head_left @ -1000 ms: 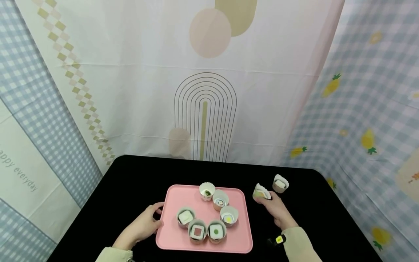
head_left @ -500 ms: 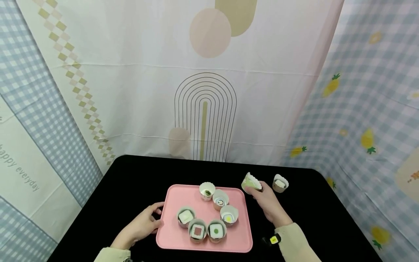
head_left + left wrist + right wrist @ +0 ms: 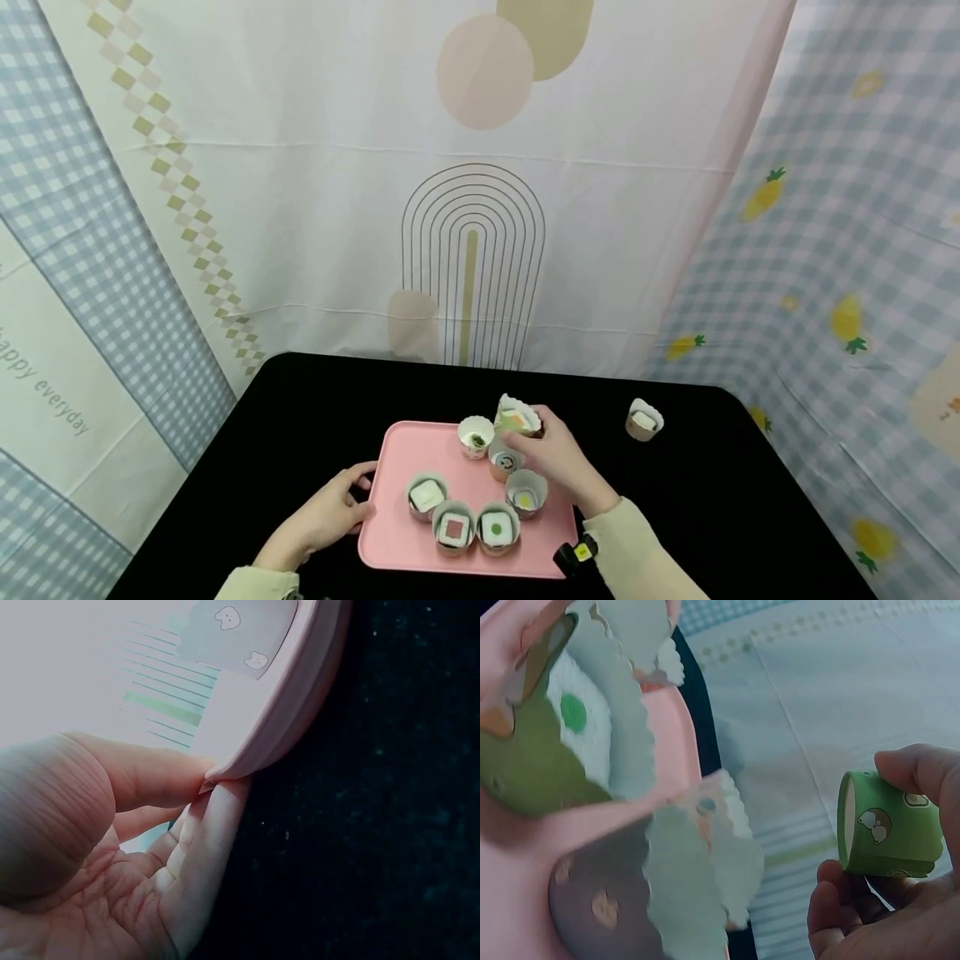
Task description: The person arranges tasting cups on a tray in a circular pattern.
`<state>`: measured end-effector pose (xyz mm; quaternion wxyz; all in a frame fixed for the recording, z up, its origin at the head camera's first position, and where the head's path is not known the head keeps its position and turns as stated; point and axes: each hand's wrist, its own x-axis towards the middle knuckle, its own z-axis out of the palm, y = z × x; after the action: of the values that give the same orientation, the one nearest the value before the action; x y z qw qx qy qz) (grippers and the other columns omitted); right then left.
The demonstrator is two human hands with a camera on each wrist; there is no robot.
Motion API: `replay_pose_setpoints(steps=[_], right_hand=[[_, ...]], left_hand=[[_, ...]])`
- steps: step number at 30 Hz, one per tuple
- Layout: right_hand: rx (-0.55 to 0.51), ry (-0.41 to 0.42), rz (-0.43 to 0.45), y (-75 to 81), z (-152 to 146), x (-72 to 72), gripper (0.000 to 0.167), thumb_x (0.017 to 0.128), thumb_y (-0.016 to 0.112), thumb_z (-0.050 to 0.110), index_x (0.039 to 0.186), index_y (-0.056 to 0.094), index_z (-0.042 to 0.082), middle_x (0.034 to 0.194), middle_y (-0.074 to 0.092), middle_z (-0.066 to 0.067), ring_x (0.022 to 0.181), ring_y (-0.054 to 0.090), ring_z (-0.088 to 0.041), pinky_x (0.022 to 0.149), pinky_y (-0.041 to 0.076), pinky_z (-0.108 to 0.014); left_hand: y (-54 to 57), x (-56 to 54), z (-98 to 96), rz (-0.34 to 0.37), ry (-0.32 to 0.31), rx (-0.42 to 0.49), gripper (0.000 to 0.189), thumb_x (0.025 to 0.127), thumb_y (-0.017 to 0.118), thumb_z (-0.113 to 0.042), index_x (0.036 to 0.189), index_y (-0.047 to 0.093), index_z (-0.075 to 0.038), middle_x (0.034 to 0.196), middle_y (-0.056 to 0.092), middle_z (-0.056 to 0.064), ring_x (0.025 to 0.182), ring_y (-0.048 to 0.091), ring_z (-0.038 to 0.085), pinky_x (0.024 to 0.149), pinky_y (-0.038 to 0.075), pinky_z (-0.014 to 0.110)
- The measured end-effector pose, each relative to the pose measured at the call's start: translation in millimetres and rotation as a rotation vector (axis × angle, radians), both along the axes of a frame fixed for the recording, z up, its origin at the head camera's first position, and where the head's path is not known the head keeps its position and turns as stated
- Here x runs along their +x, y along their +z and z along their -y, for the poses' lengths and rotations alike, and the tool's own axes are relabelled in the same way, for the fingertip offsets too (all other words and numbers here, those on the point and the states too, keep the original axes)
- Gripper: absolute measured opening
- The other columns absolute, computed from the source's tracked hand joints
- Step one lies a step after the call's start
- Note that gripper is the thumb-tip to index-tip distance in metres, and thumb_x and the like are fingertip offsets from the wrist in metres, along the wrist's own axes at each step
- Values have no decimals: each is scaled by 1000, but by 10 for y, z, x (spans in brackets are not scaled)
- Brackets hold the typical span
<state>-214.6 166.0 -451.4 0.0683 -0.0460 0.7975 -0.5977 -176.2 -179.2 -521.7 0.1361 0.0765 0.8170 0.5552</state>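
Observation:
My left hand [image 3: 326, 512] pinches the left rim of a pink tray [image 3: 393, 537], thumb on top and fingers beneath in the left wrist view. Over the tray's back right part, my right hand [image 3: 558, 458] holds a green paper cupcake cup [image 3: 889, 825] with small animal prints. Its white scalloped mouth and a pale piece with an orange patch show in the head view. Below it sits a cup with a round-patterned piece [image 3: 506, 462], partly hidden by the hand. A white cup with dark green bits [image 3: 475, 437] stands just left of it.
More filled cups stand on the tray: one with a yellow spot [image 3: 526, 493], one green-dotted [image 3: 497, 528], one with a red-brown square [image 3: 453, 528] and one plain white [image 3: 427, 496]. Another cup [image 3: 643, 420] stands on the black table [image 3: 697, 500], right of the tray.
My right hand has carried the green cupcake cup leftward, from the table right of the tray to over the tray's back right. The left hand stays at the rim.

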Motion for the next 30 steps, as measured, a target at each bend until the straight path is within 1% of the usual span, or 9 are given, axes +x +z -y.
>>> replay_pose_setpoints(steps=[4,6,10,13,16,19,24,27,30], right_hand=[[61,33,-37,17,138,34,60,84,73,39,131,47,10,115,58,-10,96,61,-20,78,52,-43],[55,66,-41,24,207,46,60,85,72,37,132,46,9,116,57,-11,97,60,-20,79,52,-45],[87,122,-46,20,334,49,55,87,71,34,130,45,10,114,55,-9,93,59,-21,74,52,-46],[113,131,-54,-21,432,14,53,85,72,34,126,48,12,111,55,-6,91,58,-20,74,51,-41],[136,137,-63,-60,540,-6,52,84,73,35,124,49,12,110,56,-4,95,58,-17,77,50,-35],[147,148,-53,-84,655,-4,51,84,73,36,123,50,13,109,57,-4,93,59,-17,77,51,-35],[179,175,-80,-174,781,-16,50,85,72,35,122,49,11,108,56,-3,92,58,-14,78,50,-34],[146,218,-87,-226,820,-14,47,87,70,28,123,47,7,107,55,-6,91,59,-15,77,50,-35],[140,233,-91,-254,850,-6,47,88,69,25,125,46,6,105,56,-5,88,59,-15,74,50,-35]], left_hand=[[5,10,-15,-4,10,-17,63,82,62,5,141,42,0,112,43,18,72,57,22,59,54,32],[12,16,-23,-3,16,-19,63,82,62,5,141,42,0,112,43,17,72,57,22,58,54,32],[12,18,-30,-2,24,-19,63,82,63,6,141,42,0,111,43,17,71,57,22,58,54,32],[5,9,-29,-3,28,-12,63,81,63,7,141,42,1,111,43,17,70,57,22,57,54,33],[-3,-4,-26,-8,25,-10,63,81,63,7,140,42,1,110,42,17,70,56,22,56,53,32],[0,-8,-21,-14,28,-12,63,81,63,7,140,43,1,110,42,17,70,56,21,56,53,32],[12,1,-21,-8,35,-9,62,81,63,7,140,43,0,111,42,16,70,55,21,57,53,32],[20,9,-20,1,32,-8,62,82,63,6,140,43,0,111,43,16,70,56,21,57,53,32],[34,14,-21,4,32,-10,63,82,63,6,141,43,0,111,43,17,71,56,22,57,53,33]])
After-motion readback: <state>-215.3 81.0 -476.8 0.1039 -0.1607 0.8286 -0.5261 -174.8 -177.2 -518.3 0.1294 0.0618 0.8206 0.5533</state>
